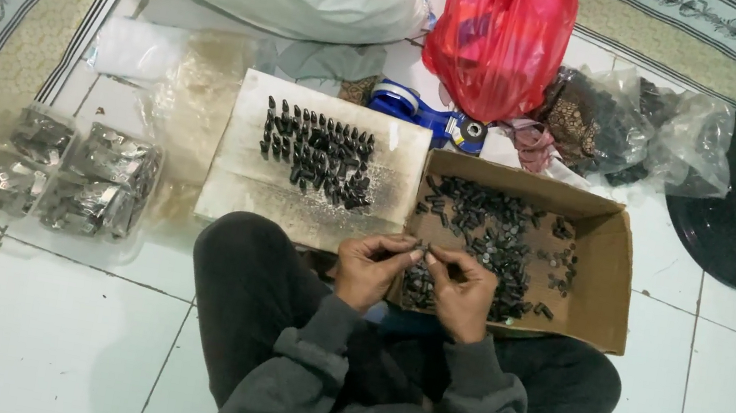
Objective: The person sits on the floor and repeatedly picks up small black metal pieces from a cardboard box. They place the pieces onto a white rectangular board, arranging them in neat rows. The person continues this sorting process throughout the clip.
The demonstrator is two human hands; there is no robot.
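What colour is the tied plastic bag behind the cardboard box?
Red plastic bag, translucent; shows best in the head view.

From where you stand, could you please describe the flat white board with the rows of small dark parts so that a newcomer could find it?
Start at the red plastic bag at the top of the tiled floor. Just below and left of it lies the white board, beside the open cardboard box. Unlike the box's loose heap, its small dark parts stand in neat rows.

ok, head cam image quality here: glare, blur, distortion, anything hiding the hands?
Head view: light is even and soft, with faint shadows. Mild glare on the white floor tiles and the clear bags. Straight tile lines bow slightly near the edges. The left hand and right hand are sharp enough, but the small dark part pinched between them is too tiny to resolve.
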